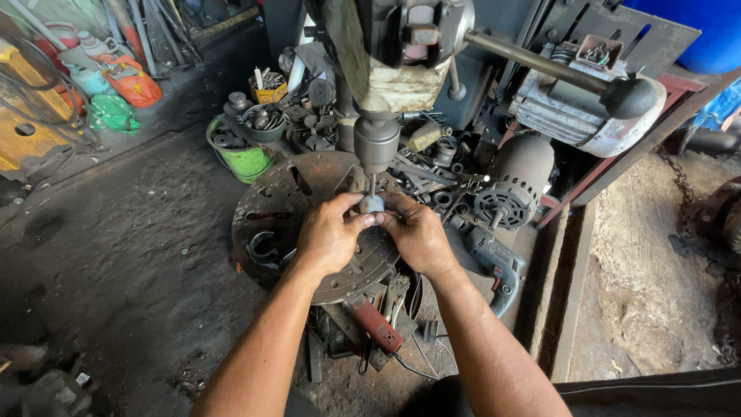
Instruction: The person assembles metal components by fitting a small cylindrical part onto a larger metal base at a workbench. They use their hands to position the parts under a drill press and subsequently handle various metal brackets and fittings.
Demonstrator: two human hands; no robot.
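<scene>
Hands meet under the drill bit (373, 184): left hand (332, 235) and right hand (417, 232) pinch a small metal part (372, 204) tight, steadying it at the round table's (270, 201) twelve o'clock.

The small part (372, 203) pinched between the left hand (330, 235) and right hand (418, 234) is dull silver-grey. The drill chuck (377, 142) above it is dark grey steel, and the round drill table (266, 202) is rust-brown with black slots. The bucket (241, 158) is bright lime green. A bag (113, 113) on the floor is green, the one beside it (133, 83) orange. The electric motor (515, 181) is grey-brown with a black ribbed end. The power drill (494, 266) is dark blue-grey. The tool handle (376, 324) is dull red. The barrel (706, 31) is deep blue.
</scene>
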